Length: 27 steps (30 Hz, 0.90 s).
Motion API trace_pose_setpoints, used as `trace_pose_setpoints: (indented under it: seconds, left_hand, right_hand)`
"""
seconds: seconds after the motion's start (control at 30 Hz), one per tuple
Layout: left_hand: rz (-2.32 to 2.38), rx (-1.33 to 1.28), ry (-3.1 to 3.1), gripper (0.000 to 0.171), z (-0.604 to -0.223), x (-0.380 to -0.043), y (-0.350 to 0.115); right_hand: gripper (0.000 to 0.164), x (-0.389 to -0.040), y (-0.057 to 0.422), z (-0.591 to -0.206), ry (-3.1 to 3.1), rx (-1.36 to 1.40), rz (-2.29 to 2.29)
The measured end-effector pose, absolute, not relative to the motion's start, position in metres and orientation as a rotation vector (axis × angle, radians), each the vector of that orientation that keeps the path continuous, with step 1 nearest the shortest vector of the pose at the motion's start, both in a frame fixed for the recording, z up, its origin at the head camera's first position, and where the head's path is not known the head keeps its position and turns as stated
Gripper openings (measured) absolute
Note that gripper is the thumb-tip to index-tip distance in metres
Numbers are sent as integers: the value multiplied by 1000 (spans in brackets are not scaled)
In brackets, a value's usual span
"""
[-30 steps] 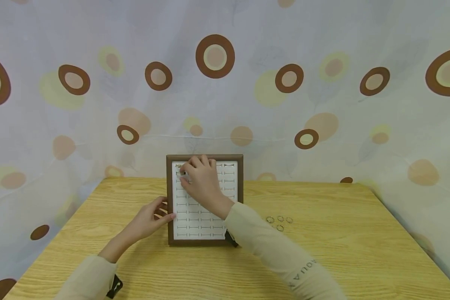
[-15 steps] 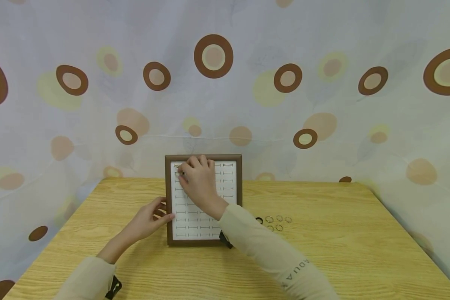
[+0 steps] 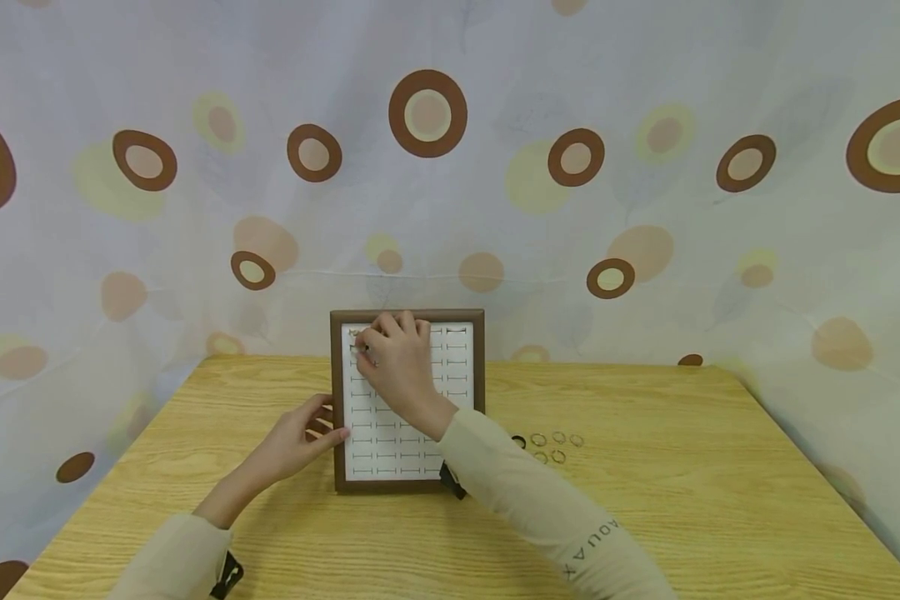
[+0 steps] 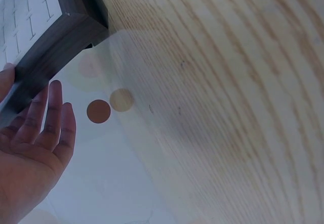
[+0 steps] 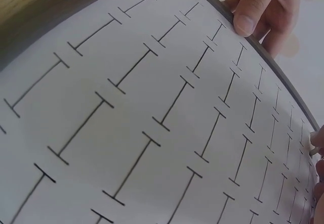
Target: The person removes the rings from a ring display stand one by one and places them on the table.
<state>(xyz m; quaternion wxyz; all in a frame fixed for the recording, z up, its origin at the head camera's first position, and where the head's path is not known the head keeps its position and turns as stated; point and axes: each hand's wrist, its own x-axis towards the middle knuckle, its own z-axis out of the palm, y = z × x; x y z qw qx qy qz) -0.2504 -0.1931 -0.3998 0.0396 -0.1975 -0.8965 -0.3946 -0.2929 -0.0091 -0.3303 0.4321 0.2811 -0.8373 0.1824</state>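
Observation:
A ring display board (image 3: 410, 483) with a brown frame and a white slotted pad stands upright on the table. My left hand (image 3: 300, 437) grips its left side, thumb on the front; the left wrist view shows the thumb (image 4: 6, 81) on the frame and the other fingers behind. At the pad's upper left, my right hand (image 3: 402, 362) pinches a small ring, mostly hidden by the fingers; a bit of pale band (image 5: 313, 150) shows in the right wrist view. A gold-coloured ring (image 3: 354, 332) sits in the top-left slot, just above those fingertips.
Several loose rings (image 3: 558, 457) lie on the wooden table (image 3: 682, 500) right of the board, partly behind the right sleeve (image 3: 540, 492). One of them is a black ring (image 3: 519, 441). A patterned curtain (image 3: 450, 208) hangs behind the table.
The right forearm has shifted slightly left, uncovering more of the loose rings, including the black one. The right fingers stay at the pad's upper left; the left hand keeps its grip.

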Motion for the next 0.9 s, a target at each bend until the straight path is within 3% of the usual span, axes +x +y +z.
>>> trace_pose_setpoints:
  seconds: [0.9]
  left_hand:
    - [-1177,-623,-2740,44,-399,-250,-192]
  right_hand:
    - [3,-295,-7,-332,-2034,764,504]
